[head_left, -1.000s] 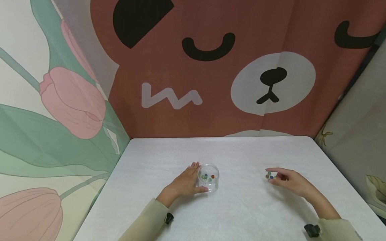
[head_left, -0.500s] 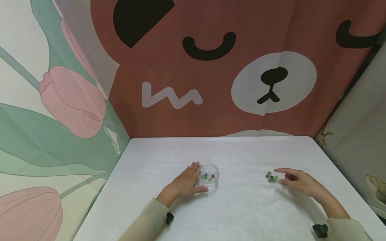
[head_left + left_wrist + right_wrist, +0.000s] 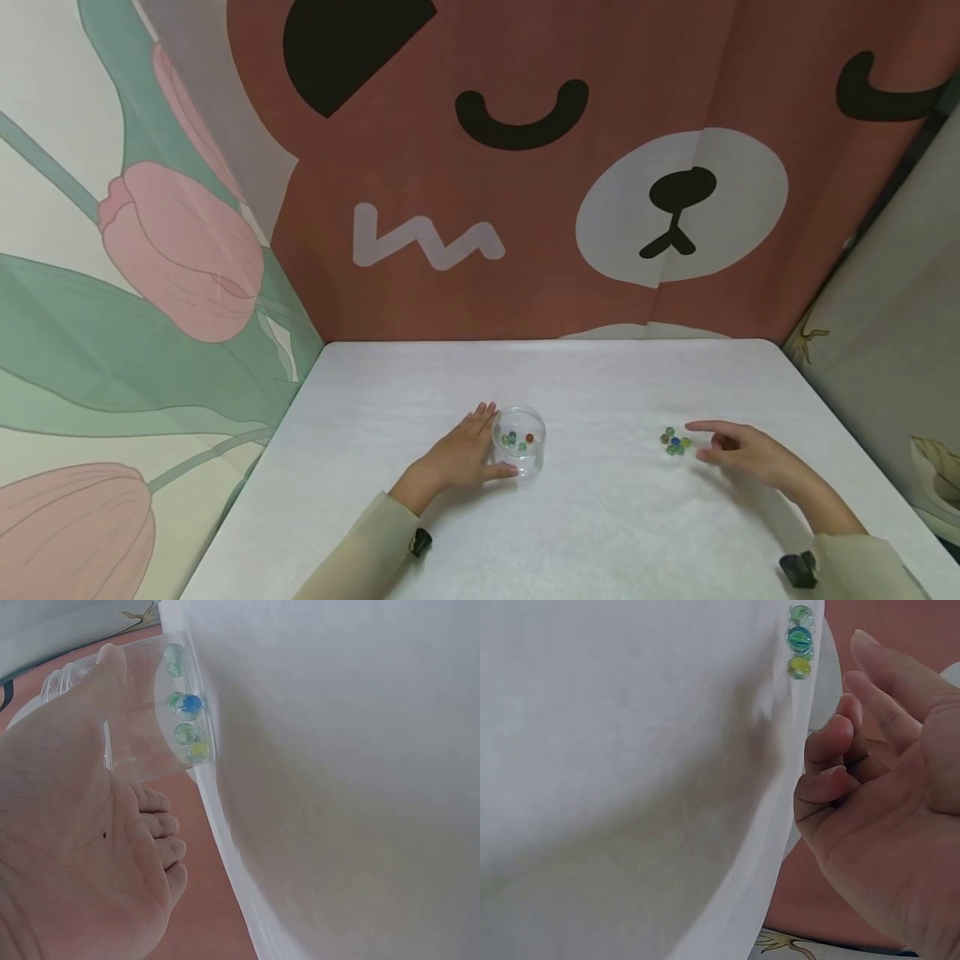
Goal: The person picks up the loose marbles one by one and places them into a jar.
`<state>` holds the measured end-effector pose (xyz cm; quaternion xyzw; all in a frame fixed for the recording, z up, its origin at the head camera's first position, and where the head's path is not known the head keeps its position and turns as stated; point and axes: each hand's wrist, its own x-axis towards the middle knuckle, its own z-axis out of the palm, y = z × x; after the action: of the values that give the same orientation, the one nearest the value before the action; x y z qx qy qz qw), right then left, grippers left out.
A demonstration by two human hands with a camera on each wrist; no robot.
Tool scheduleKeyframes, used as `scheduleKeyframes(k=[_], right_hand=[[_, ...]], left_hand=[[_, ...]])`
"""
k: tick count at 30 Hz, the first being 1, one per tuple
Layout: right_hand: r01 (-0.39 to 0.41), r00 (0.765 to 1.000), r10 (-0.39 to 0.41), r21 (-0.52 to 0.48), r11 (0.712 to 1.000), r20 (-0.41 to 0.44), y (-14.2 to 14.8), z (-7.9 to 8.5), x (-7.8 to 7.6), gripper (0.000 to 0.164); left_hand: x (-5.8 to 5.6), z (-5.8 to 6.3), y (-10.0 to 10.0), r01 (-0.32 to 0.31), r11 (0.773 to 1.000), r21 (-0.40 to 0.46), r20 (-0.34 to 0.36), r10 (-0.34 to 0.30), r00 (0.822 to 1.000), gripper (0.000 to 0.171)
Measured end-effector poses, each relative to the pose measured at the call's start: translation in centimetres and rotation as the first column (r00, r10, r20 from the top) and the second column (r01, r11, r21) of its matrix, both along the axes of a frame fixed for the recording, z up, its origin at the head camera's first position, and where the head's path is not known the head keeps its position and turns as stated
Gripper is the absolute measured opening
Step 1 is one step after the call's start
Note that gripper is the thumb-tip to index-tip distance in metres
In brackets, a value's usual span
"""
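Observation:
A clear, lidless jar (image 3: pixel 531 465) stands on the white-covered table with several glass marbles (image 3: pixel 184 733) at its bottom. My left hand (image 3: pixel 459 454) is at its left side, thumb at the front and fingers along the back, holding it steady. To the right, a loose cluster of green, blue and yellow marbles (image 3: pixel 675 442) lies on the cloth. Just right of that cluster hovers my right hand (image 3: pixel 742 450), index finger and thumb spread apart, the other fingers folded toward the palm. Nothing shows between its thumb and index finger in the right wrist view.
The white tablecloth (image 3: pixel 600 533) covers the whole table. A brown curtain with a bear face (image 3: pixel 525 292) hangs right behind the far edge. A tulip-print curtain (image 3: pixel 180 258) borders the left side, and a pale one (image 3: pixel 892 333) the right.
My right hand has drawn back to the right, away from the marbles, so more of the cluster shows. The left hand and the jar have stayed in place.

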<state>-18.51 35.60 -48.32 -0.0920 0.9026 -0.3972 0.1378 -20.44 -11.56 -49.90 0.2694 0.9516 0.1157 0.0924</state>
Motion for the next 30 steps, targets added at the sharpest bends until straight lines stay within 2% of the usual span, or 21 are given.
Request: scheduleKeyframes(k=[5, 11, 30], right_hand=[[-0.001, 1.0, -0.001, 0.051, 0.999, 0.027, 0.1, -0.3, -0.5, 0.055], [-0.01, 1.0, 0.009, 0.105, 0.994, 0.011, 0.2, -0.8, -1.0, 0.054], [0.005, 1.0, -0.004, 0.145, 0.989, -0.005, -0.3, -1.6, -1.8, 0.046]], left_hand=[[0.0, 0.1, 0.0, 0.0, 1.0, -0.004, -0.007, 0.0, 1.0, 0.106], [0.0, 0.0, -0.1, -0.004, 1.0, 0.0, 0.002, 0.004, 1.0, 0.105], [-0.2, 0.0, -0.1, 0.005, 1.0, 0.016, 0.006, -0.005, 1.0, 0.106]])
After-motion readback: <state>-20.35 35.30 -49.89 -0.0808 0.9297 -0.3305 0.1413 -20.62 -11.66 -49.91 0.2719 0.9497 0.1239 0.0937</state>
